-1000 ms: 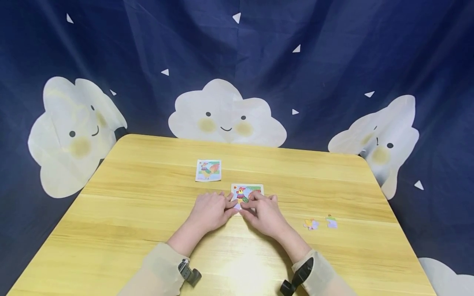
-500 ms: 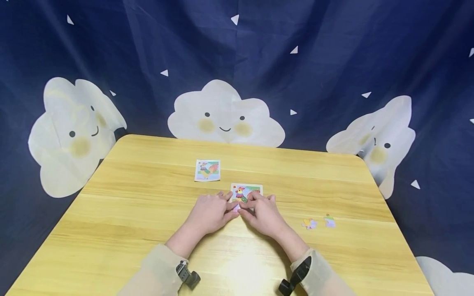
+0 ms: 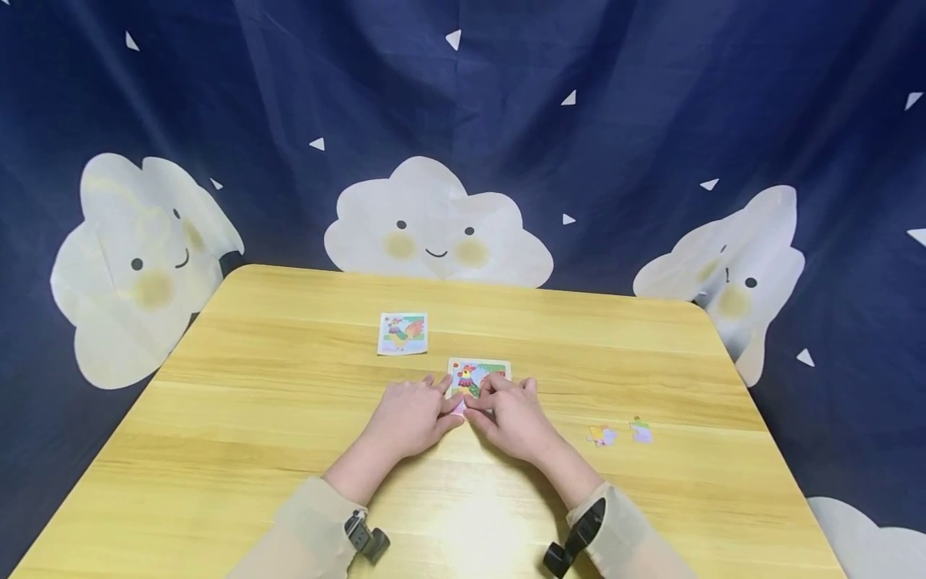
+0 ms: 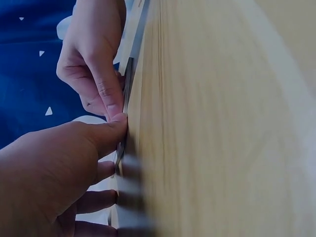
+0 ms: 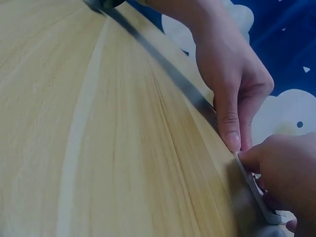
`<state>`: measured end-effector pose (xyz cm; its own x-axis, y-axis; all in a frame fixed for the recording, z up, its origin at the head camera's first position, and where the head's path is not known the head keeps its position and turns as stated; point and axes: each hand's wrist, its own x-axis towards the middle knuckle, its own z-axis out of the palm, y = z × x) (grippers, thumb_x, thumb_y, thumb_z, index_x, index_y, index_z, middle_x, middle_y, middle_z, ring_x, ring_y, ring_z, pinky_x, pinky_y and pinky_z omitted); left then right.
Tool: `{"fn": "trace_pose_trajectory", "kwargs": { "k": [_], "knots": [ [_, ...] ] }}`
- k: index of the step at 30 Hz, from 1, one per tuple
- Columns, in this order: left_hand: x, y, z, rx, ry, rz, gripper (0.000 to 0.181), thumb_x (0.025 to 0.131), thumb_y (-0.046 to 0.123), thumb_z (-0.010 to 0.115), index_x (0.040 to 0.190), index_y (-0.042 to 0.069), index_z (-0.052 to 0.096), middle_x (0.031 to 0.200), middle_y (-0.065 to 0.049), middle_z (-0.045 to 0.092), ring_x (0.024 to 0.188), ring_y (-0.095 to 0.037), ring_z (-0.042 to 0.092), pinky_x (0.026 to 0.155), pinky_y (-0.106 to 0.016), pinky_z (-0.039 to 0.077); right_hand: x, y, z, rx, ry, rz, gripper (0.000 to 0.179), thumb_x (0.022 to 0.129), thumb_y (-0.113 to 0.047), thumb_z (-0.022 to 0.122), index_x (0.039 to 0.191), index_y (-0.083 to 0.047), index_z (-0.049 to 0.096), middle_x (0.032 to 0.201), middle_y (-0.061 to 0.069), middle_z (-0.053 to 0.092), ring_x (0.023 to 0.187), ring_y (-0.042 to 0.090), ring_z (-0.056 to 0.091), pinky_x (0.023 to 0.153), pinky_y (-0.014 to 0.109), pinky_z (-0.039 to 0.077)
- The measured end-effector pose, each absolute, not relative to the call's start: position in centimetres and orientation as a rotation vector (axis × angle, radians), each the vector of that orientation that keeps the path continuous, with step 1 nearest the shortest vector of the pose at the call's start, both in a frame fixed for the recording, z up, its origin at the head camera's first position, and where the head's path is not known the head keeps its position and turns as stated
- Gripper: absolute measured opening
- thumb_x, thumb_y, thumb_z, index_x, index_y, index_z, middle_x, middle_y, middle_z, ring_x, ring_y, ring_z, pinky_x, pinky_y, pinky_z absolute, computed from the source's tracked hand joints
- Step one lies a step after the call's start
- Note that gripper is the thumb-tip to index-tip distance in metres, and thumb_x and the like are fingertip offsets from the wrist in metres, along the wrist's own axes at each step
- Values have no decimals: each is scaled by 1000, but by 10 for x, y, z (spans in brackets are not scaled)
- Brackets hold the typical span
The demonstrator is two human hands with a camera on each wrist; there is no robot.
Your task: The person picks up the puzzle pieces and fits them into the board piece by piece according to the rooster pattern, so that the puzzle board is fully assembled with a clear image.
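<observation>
A rooster jigsaw puzzle (image 3: 466, 376) in a pale frame lies flat on the table between my hands. My left hand (image 3: 411, 413) rests at its left side, fingers reaching onto the frame and thumb at the near edge. From the right, my right hand (image 3: 515, 418) presses its fingertips on the lower part, thumb also at the near edge. A lilac jigsaw piece (image 3: 460, 408) shows between the fingertips. Both wrist views show the thumbs almost meeting along the thin puzzle edge (image 5: 253, 187). My right hand covers the puzzle's lower right.
A rooster picture card (image 3: 403, 334) lies behind the puzzle, to its left. Off to the right are loose jigsaw pieces, one orange and lilac (image 3: 602, 435), one green and lilac (image 3: 641, 431). Wooden table (image 3: 289, 338); dark blue cloud curtain (image 3: 506, 80) behind.
Fingertips have shifted slightly at the puzzle's near edge, and the lilac piece now shows between them. The whole view drifts a little; the card and loose pieces stay put on the table.
</observation>
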<state>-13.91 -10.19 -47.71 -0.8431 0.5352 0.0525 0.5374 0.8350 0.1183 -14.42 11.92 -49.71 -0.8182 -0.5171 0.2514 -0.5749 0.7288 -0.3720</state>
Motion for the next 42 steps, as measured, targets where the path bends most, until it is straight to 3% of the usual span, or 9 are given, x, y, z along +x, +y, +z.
{"fn": "trace_pose_trajectory", "kwargs": {
  "k": [6,13,18,23,35,42],
  "knots": [
    [-140,-103,-479,-868,-3025,-235,47,104,58,59,141,31,71,150,-6,60,131,-36,63,90,-55,58,-142,124,-497,924,-2789,767,29,99,-32,77,123,-16,82,106,-7,61,79,7,53,79,40,28],
    [-139,-104,-482,-864,-3005,-253,47,103,58,60,140,30,72,152,-5,59,132,-35,62,90,-52,58,-136,148,-491,971,-2684,1035,28,98,-23,80,123,-12,80,104,-1,65,68,-1,50,79,40,29],
    [-138,-105,-483,-860,-2970,-274,47,103,57,61,140,29,71,151,-4,59,131,-33,63,86,-50,60,-131,171,-485,931,-2628,1122,23,97,-16,80,118,-8,81,102,2,66,72,3,53,79,38,38],
    [-136,-105,-483,-841,-2979,-321,46,104,55,62,141,29,71,154,-3,57,134,-33,61,89,-51,59,-125,196,-480,846,-2619,1143,21,94,-10,81,115,-4,81,102,2,65,77,8,56,68,31,49],
    [-137,-102,-480,-890,-2993,-224,48,106,53,59,143,25,70,154,-7,57,143,-35,52,111,-57,46,-107,263,-480,728,-2682,1100,23,94,-7,81,117,-1,79,104,4,66,80,8,58,65,27,54],
    [-138,-103,-482,-908,-2991,-274,48,107,52,58,143,22,70,155,-9,55,141,-32,54,106,-54,51,-99,288,-483,688,-2735,1127,24,97,-9,79,119,-1,77,109,3,65,83,9,59,67,26,54]
  ]
}}
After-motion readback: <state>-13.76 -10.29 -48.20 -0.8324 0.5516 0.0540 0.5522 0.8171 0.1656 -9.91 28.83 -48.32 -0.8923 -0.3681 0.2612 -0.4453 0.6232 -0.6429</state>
